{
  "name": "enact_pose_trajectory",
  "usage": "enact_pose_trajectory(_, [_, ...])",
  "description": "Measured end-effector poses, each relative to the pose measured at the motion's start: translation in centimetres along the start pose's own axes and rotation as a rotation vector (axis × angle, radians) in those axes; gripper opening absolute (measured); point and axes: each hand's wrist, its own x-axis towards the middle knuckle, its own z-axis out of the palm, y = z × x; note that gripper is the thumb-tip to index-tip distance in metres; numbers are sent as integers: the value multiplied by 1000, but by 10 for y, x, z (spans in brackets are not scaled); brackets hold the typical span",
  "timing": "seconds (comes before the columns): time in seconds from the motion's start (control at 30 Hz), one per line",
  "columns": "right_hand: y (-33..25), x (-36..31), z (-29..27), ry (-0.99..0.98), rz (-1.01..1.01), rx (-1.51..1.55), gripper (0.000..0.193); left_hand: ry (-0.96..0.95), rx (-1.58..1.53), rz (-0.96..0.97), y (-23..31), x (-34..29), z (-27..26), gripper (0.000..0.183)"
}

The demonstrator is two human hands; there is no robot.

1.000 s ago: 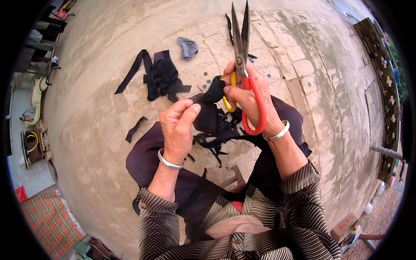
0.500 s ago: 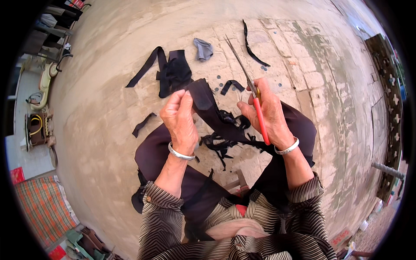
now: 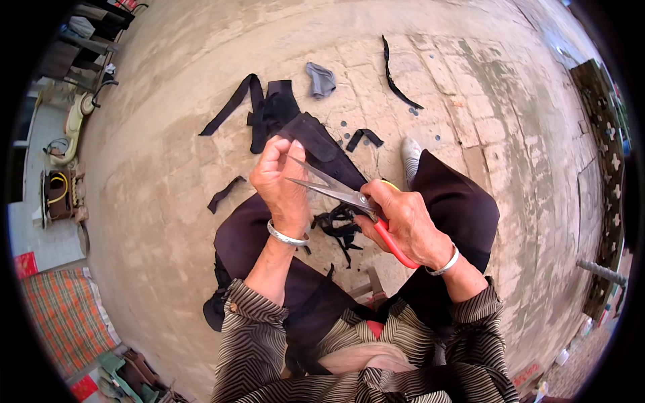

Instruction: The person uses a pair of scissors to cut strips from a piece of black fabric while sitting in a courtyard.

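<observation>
My left hand (image 3: 281, 180) pinches the edge of a dark piece of cloth (image 3: 314, 139), which stretches away to the right behind the scissors. In my right hand (image 3: 405, 221) are scissors (image 3: 339, 191) with red handles, their blades parted and pointing left toward my left fingers. The blade tips lie close to my left hand, near the cloth's edge. Part of the cloth is hidden behind my right hand. Below, between my knees, a tangle of black cloth scraps (image 3: 339, 225) lies on the ground.
Ahead on the paved ground (image 3: 168, 168) lie black fabric pieces (image 3: 279, 107), a grey cloth (image 3: 321, 79), a long black strip (image 3: 396, 75) and several small round discs. A checked cloth (image 3: 67, 319) lies at the left. My striped sock (image 3: 411, 158) shows beyond my right knee.
My right hand has brought the scissors down and turned them from pointing away to pointing left, across the cloth. The left hand keeps its pinch. My right foot has come into view.
</observation>
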Motion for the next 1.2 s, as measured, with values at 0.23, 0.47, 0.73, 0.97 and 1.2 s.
enact_pose_trajectory(0.23, [5, -5, 0, -69, 107, -50, 28, 64, 103, 149, -3, 1, 6, 11])
enact_pose_trajectory(0.47, [9, -7, -4, -94, 119, -80, 27, 64, 120, 112, -6, 2, 2, 11])
enact_pose_trajectory(0.73, [14, -9, -9, -109, 134, -146, 26, 35, 26, 78, -10, 4, 1, 11])
enact_pose_trajectory(0.97, [18, -9, -6, -3, 160, -269, 28, 26, 62, 91, -7, 3, 2, 10])
enact_pose_trajectory(1.2, [19, -7, 0, 191, 88, -475, 32, -4, 197, 199, 0, -7, 9, 9])
